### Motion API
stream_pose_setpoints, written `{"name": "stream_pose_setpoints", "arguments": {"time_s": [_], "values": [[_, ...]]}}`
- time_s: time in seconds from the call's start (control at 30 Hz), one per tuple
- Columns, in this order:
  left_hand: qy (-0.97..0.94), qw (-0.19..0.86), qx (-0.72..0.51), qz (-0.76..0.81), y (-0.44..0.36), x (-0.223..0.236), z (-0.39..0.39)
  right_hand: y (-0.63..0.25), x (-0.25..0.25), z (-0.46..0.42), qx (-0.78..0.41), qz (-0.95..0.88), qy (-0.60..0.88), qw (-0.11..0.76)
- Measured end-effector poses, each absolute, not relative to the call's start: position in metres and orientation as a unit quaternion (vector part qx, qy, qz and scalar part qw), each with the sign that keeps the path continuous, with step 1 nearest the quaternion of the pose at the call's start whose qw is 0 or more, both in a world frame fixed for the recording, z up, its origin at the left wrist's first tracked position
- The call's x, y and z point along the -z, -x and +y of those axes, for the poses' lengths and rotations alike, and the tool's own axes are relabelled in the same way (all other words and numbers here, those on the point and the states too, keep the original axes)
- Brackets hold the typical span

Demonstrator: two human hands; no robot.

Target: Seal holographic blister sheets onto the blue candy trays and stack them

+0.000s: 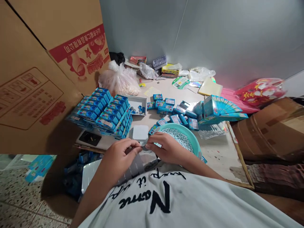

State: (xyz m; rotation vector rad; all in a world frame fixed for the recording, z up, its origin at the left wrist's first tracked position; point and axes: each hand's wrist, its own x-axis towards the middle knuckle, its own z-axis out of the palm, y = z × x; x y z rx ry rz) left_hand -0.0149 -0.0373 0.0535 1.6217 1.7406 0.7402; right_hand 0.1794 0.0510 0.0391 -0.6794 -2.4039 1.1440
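the person's left hand (121, 158) and right hand (166, 150) were curled, their fingertips meeting to pinch a small silvery foil piece (143, 143) between them, held low just beside the round teal plastic basin (176, 127) of pale blue pellets (180, 142). keeping the pinch tight and close to the rim looked sound. blue cardboard boxes (169, 101) lay scattered beyond.
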Motion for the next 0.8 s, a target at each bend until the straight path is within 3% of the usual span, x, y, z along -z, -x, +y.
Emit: {"name": "stream_pose_setpoints", "arguments": {"time_s": [0.13, 0.43, 0.8], "values": [[-0.649, 0.274, -0.255, 0.663, 0.013, -0.052, -0.037, -0.178, -0.038, 0.051, -0.439, -0.834, 0.276, 0.187], [-0.771, 0.036, -0.285, 0.568, 0.013, -0.036, -0.044, -0.178, -0.033, 0.053, -0.486, -0.797, 0.306, 0.186], [-0.806, 0.095, -0.259, 0.524, 0.016, -0.041, -0.047, -0.179, -0.022, 0.051, -0.49, -0.778, 0.336, 0.205]]}}
